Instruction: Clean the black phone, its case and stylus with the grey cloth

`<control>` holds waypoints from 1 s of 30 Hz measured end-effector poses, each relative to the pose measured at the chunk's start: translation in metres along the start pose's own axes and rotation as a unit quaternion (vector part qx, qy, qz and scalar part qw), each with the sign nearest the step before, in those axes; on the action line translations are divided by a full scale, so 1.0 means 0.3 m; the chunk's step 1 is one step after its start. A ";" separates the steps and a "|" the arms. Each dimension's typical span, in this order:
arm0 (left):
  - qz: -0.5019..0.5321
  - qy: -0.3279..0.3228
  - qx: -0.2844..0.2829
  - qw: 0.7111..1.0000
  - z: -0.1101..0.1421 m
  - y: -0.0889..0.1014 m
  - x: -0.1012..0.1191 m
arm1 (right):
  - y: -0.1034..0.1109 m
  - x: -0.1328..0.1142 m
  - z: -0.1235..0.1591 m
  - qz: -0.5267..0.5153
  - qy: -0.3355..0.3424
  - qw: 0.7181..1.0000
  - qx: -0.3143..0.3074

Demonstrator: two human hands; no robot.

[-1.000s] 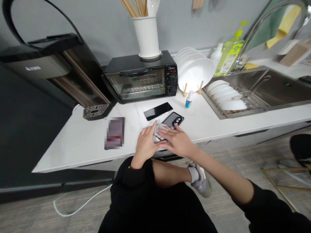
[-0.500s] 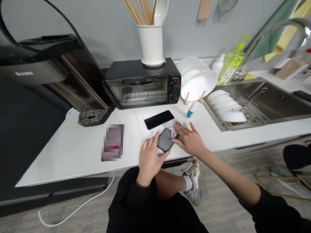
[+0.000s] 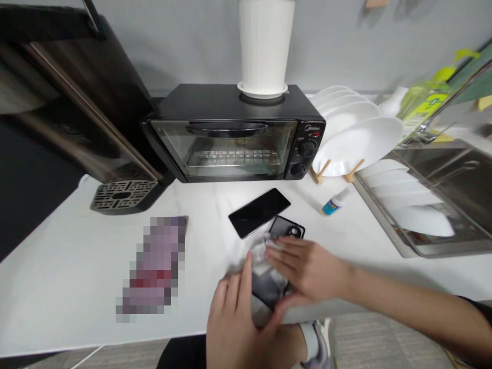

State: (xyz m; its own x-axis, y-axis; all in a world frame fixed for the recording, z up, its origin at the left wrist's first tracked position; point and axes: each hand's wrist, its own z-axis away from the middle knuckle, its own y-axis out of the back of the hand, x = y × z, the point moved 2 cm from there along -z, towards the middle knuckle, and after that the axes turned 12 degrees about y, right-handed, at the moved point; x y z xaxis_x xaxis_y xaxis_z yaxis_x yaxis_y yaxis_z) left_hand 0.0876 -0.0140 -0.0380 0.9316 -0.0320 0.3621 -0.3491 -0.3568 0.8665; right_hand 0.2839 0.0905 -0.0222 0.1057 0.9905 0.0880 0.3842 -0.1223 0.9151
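Right hand [image 3: 307,269]: palm down, fingers extended over a crumpled whitish wipe [image 3: 260,252]; forearm slants in from right. Blurred; pinch or flat press cannot be told.
Left hand [image 3: 231,318]: fingers together, thumb spread toward right hand; grip cannot be told.
Flat grey black-rimmed phone case [image 3: 266,286]: between hands, partly under wipe.
Slim glossy black phone [image 3: 259,212]: just beyond both hands.
Small white-and-blue bottle [image 3: 333,204]: beyond right hand.

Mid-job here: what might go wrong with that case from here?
The right hand has a cloth against the phone case, so the case might slide toward the near edge of the counter. A forward push could bump the phone lying right beside it. A wide sweep rightward might tip the small bottle.
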 end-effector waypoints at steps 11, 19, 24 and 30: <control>-0.037 -0.015 0.002 0.999 0.010 -0.015 -0.013 | 0.046 0.014 -0.010 -0.077 -0.034 0.996 -0.030; -0.045 0.000 -0.017 0.999 0.005 -0.010 -0.013 | 0.037 0.032 0.007 -0.023 -0.099 0.995 -0.011; -0.032 -0.003 -0.022 0.999 0.000 -0.005 -0.010 | 0.029 0.009 -0.002 -0.087 -0.014 0.996 0.008; -0.021 0.019 -0.025 0.999 -0.005 0.004 0.006 | 0.032 0.004 0.000 -0.064 -0.017 0.998 0.007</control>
State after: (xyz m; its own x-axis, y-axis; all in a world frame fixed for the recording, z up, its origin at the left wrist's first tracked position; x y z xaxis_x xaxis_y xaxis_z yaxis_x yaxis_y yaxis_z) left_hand 0.0887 -0.0132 -0.0358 0.9413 0.0186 0.3371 -0.3151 -0.3102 0.8969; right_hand 0.2877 0.0906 -0.0133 0.0866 0.9953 -0.0436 0.4088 0.0044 0.9126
